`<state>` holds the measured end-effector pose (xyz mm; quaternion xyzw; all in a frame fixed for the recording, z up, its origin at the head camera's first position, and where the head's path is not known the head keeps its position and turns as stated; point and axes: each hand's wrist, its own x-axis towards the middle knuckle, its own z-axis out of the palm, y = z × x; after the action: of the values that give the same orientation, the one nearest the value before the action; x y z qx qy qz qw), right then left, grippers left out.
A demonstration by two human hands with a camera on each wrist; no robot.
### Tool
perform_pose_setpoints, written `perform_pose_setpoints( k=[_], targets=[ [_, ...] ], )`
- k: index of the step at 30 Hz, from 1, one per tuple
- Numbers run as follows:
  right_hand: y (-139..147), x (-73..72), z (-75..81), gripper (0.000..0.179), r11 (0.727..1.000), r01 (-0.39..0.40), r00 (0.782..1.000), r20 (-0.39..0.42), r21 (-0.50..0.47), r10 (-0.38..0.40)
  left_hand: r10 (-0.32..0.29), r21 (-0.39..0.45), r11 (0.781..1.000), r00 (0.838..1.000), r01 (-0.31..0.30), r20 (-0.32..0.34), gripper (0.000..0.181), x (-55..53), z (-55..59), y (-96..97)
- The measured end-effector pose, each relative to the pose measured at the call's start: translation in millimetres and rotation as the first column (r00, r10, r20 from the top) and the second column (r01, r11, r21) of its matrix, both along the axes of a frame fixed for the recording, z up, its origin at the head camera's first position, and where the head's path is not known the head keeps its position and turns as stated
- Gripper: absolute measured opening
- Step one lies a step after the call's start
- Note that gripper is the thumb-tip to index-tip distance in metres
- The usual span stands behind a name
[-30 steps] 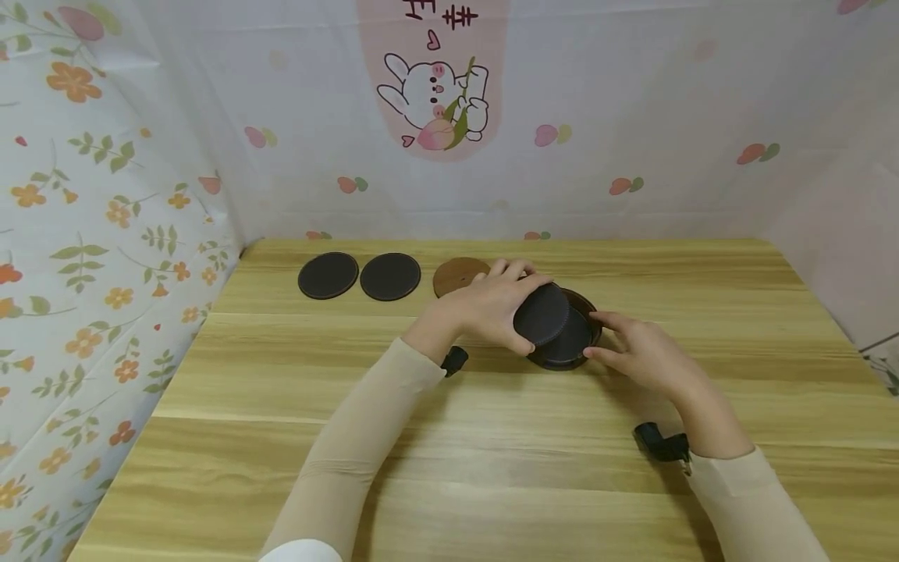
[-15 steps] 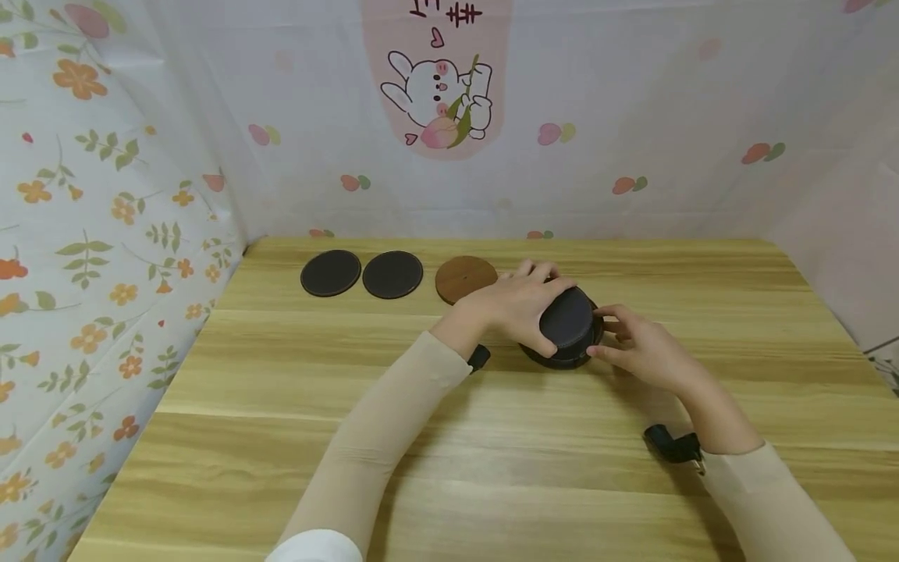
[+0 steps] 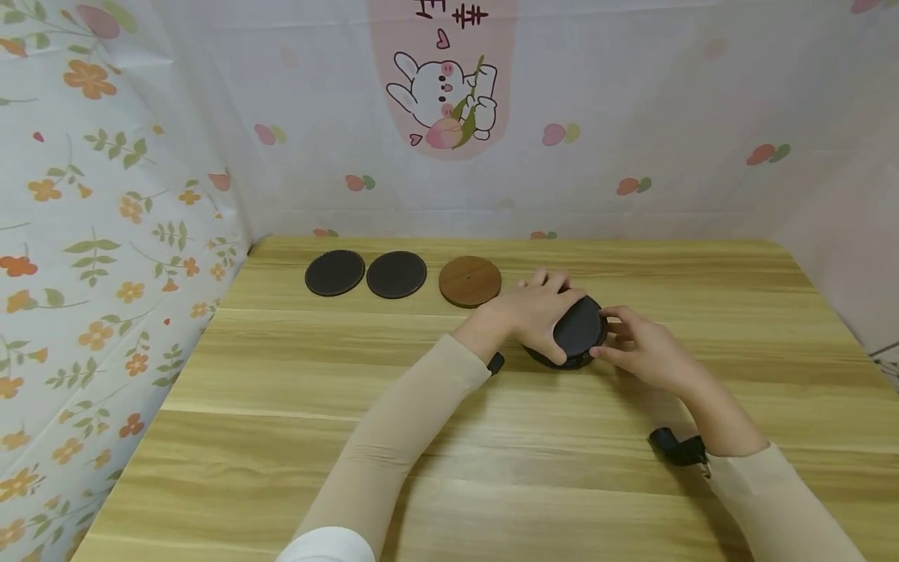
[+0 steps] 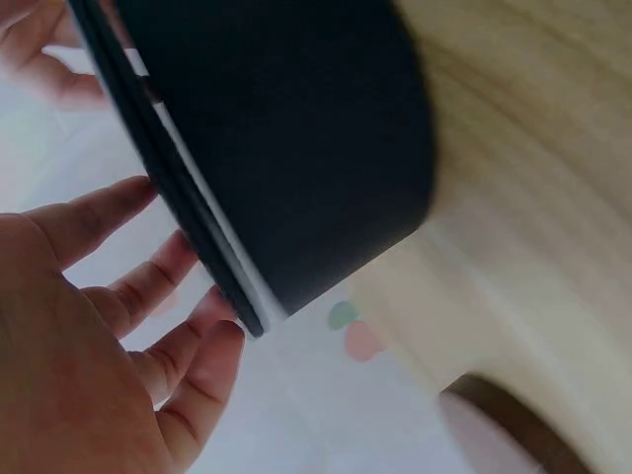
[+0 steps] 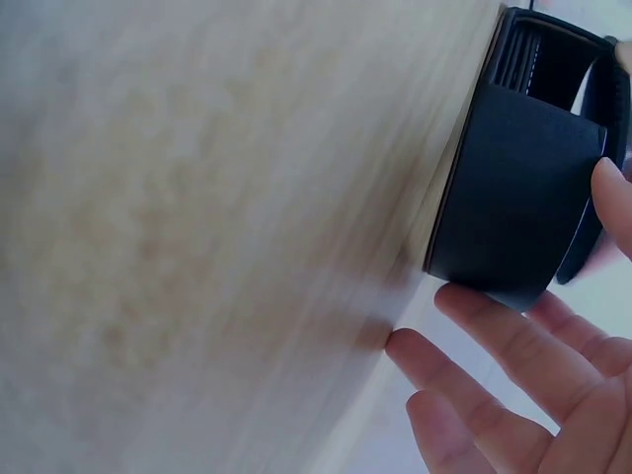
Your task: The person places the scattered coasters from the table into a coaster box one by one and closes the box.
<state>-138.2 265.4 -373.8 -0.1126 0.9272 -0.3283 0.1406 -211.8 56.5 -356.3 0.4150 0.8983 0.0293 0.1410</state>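
My left hand (image 3: 539,321) spans a round black coaster (image 3: 581,324), gripping its edge between thumb and fingers. That coaster lies at the top of a black round coaster holder (image 5: 523,188). In the left wrist view, a narrow light gap shows along part of the line between the coaster and the holder's rim. My right hand (image 3: 649,347) holds the holder's right side, thumb near the rim and fingers low on the wall. Through the holder's side slot in the right wrist view, several stacked coasters (image 5: 518,59) are seen.
Two black coasters (image 3: 335,272) lie flat at the back left of the wooden table (image 3: 492,468). A brown wooden disc (image 3: 470,281) lies between them and the holder. A floral curtain (image 3: 105,273) borders the left side, and a printed sheet (image 3: 597,94) hangs behind.
My left hand has moved right and brought the coaster from a tilted position beside the opening to lying over the holder. My right hand has stayed at the holder's side.
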Motion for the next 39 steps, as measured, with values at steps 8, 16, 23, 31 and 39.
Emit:
perform_pose_setpoints(
  k=[8,16,23,31,39],
  targets=[
    [0,-0.4,-1.1,0.074,1.000,-0.008,1.000,-0.012,0.011,0.008,0.019,0.019,1.000,1.000,-0.020,0.021,0.096,-3.0,-6.0,1.3],
    [1,-2.0,-1.6,0.084,1.000,-0.015,1.000,0.001,0.025,0.015,0.022,0.003,1.000,1.000,-0.022,0.001,0.097,-3.5,-6.9,5.3],
    [5,1.3,-1.1,0.089,0.998,-0.031,1.000,0.003,0.049,0.031,0.010,-0.004,1.000,1.000,-0.010,0.003,0.098,-1.7,-9.7,12.2],
    [5,0.0,-0.7,0.085,0.997,-0.052,0.998,-0.016,0.057,0.053,0.034,-0.047,0.998,0.999,-0.034,-0.012,0.099,0.2,-9.0,12.3],
    [4,-0.8,0.7,0.088,0.996,-0.053,0.998,-0.014,0.073,0.054,0.049,-0.106,0.993,0.998,-0.052,-0.031,0.097,2.5,-8.7,13.5]
  ],
)
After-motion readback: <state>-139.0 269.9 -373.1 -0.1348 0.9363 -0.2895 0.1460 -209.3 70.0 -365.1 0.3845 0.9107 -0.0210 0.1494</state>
